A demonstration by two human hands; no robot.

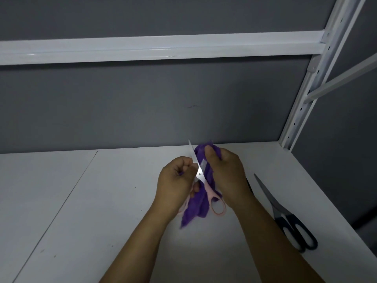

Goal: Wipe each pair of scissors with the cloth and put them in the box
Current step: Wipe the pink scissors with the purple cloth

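1. Nearest, the black-handled scissors [285, 217] are seen lying flat on the white desk [81, 221]. They are to the right of the right hand and clear of it, with closed blades pointing away. They are judged to be still waiting for a wipe.
2. The purple cloth [195, 209] is held between the two hands, and its loose end hangs below them. It looks soft and limp, so it is expected to bunch readily around a blade.
3. The left hand [177, 180] is curled closed and grips the pink-handled scissors [199, 172] near the pivot. One pale pink finger loop shows beneath this hand.
4. The right hand [224, 172] is closed on the cloth, which is pinched against what appears to be the second blade. The thumb is pressed on top.
5. The pink-handled scissors are held above the desk, opened, with one bright steel blade bare and pointing up and away. They are judged light, stiff and sharp-edged. They are best gripped at the plastic loops or pivot, and the blade touched only through cloth.
6. Beyond the hands a grey wall [122, 109] and a white shelf beam [163, 48] are seen. No box is in view.
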